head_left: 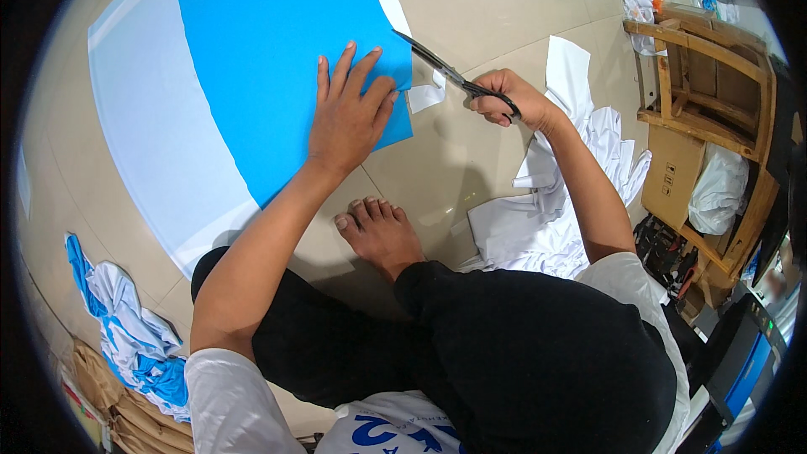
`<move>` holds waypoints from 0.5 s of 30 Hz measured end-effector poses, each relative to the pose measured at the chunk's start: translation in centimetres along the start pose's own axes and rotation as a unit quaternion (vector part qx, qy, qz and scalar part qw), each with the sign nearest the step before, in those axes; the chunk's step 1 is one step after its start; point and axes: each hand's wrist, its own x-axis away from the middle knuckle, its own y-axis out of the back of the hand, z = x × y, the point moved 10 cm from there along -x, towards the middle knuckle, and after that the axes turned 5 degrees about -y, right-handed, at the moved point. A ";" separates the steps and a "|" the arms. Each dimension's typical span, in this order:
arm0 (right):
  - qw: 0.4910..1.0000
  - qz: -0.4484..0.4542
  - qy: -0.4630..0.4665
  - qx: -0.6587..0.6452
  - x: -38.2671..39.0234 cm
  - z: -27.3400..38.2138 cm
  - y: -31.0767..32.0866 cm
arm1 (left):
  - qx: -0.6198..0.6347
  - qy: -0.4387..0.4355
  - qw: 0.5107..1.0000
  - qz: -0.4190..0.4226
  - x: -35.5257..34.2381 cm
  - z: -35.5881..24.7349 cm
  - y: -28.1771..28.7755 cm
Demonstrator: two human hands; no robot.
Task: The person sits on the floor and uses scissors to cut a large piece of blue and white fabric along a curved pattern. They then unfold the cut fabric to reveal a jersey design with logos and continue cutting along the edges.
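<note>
A large sheet of fabric, bright blue [252, 42] with a pale white part [143, 101] along its left, lies flat on the tiled floor. My left hand [349, 109] rests on the blue area near its right edge, fingers spread. My right hand [504, 101] grips the black handles of a pair of scissors [441, 65]. Their blades point up and left, with the tip at the blue fabric's right edge. A small white scrap [429, 94] lies under the blades, beside that edge.
White fabric pieces [538, 223] lie heaped to the right of my bare foot [378, 235]. Farther right stand a wooden frame [714, 50], a cardboard box [672, 172] and a white plastic bag [720, 189]. Crumpled blue and white cloth [130, 328] lies at the lower left.
</note>
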 end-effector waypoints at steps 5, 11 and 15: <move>1.000 -0.001 0.008 -0.011 0.1 0.0 -0.6 | -0.003 -0.001 1.000 0.000 0.0 -0.1 0.0; 1.000 -0.011 0.002 -0.019 0.2 -0.4 -0.9 | -0.003 -0.002 1.000 -0.003 0.0 -0.1 0.1; 1.000 -0.022 0.002 -0.020 0.2 -0.8 -0.8 | -0.001 -0.004 1.000 -0.005 -0.1 -0.1 0.0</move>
